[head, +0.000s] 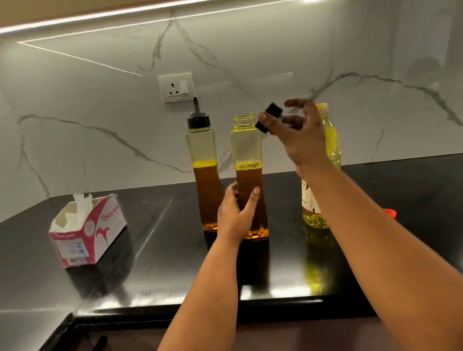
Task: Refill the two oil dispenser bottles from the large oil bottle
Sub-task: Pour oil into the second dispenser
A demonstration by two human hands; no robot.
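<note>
The open dispenser bottle (pixel 248 174) stands upright in the left hand (pixel 235 215), amber oil filling it just past halfway, neck uncapped. Its black cap (pixel 268 118) sits tilted in the right hand (pixel 299 134), just beside that neck. The capped dispenser bottle (pixel 204 172), similarly filled, stands just behind the left hand. The large oil bottle (pixel 330 145), yellow and uncapped, stands upright behind the right wrist.

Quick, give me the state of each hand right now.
Left hand: closed around the lower part of the uncapped dispenser bottle, steadying it on the counter.
Right hand: holding the black cap, off the bottle, in its fingertips.
</note>
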